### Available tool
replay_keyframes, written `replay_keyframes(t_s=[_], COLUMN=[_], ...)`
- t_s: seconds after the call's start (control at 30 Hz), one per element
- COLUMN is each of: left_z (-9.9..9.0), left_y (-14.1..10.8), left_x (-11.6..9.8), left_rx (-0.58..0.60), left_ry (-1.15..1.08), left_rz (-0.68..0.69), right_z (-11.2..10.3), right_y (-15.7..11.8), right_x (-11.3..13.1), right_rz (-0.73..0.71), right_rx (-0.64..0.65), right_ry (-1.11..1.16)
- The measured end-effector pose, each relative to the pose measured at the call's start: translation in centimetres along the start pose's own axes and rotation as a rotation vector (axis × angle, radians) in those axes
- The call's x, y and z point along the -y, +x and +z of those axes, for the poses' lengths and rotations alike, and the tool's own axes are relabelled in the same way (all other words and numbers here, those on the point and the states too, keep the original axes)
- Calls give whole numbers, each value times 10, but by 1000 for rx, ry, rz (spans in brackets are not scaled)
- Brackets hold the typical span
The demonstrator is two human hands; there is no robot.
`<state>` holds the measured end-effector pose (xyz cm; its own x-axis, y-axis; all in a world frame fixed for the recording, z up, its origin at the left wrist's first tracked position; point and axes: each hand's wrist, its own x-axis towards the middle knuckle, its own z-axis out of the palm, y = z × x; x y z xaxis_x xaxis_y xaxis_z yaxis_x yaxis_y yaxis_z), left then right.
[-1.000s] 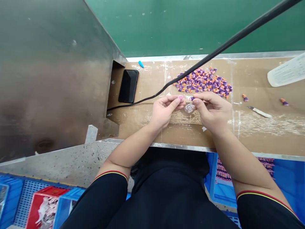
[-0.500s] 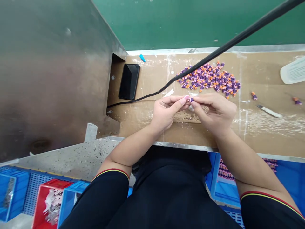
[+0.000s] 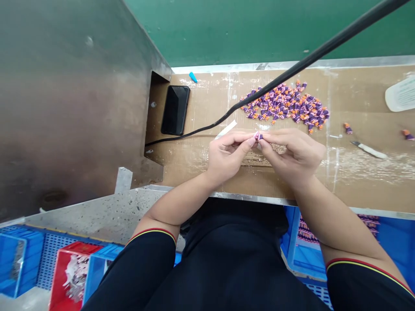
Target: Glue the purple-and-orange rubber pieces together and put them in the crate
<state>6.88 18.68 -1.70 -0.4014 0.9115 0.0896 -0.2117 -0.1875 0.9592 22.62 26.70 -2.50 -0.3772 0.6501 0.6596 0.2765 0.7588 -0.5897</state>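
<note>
Between the fingertips of both hands is a small purple and pink figurine (image 3: 259,136), largely covered by the fingers. My left hand (image 3: 228,155) pinches its pink end from the left. From the right, my right hand (image 3: 292,153) grips the purple end between thumb and forefinger. Just beyond the hands lies a pile of small purple, orange and pink figurines (image 3: 288,103) on the cardboard-covered bench (image 3: 194,166). A white strip (image 3: 226,129) sticks out behind my left hand.
A black cable (image 3: 275,84) crosses above the bench. Phone (image 3: 175,110) and blue cap (image 3: 193,77) lie left, beside a metal housing (image 3: 81,108). To the right are a craft knife (image 3: 368,150), two loose figurines and a white container (image 3: 401,94). Blue bins (image 3: 293,246) and a red bin (image 3: 58,276) stand below.
Both hands stay together at nearly the same place, and the fingers have shifted slightly on the figurine. More of the white strip shows behind my left hand. The view has moved a little.
</note>
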Motion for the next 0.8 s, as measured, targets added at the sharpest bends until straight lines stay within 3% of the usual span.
replay_keyframes(t_s=[0.47, 0.63, 0.8], left_z=[1, 4, 5], left_y=[-8, -10, -10], left_x=[1, 2, 4], left_rx=[-49, -38, -40], left_ry=[192, 64, -9], left_rz=[127, 100, 53], right_z=[-2, 1, 1], right_y=[-7, -5, -7], right_x=[8, 9, 12], right_rz=[-7, -94, -16], right_rx=[-29, -99, -92], right_ry=[-39, 65, 27])
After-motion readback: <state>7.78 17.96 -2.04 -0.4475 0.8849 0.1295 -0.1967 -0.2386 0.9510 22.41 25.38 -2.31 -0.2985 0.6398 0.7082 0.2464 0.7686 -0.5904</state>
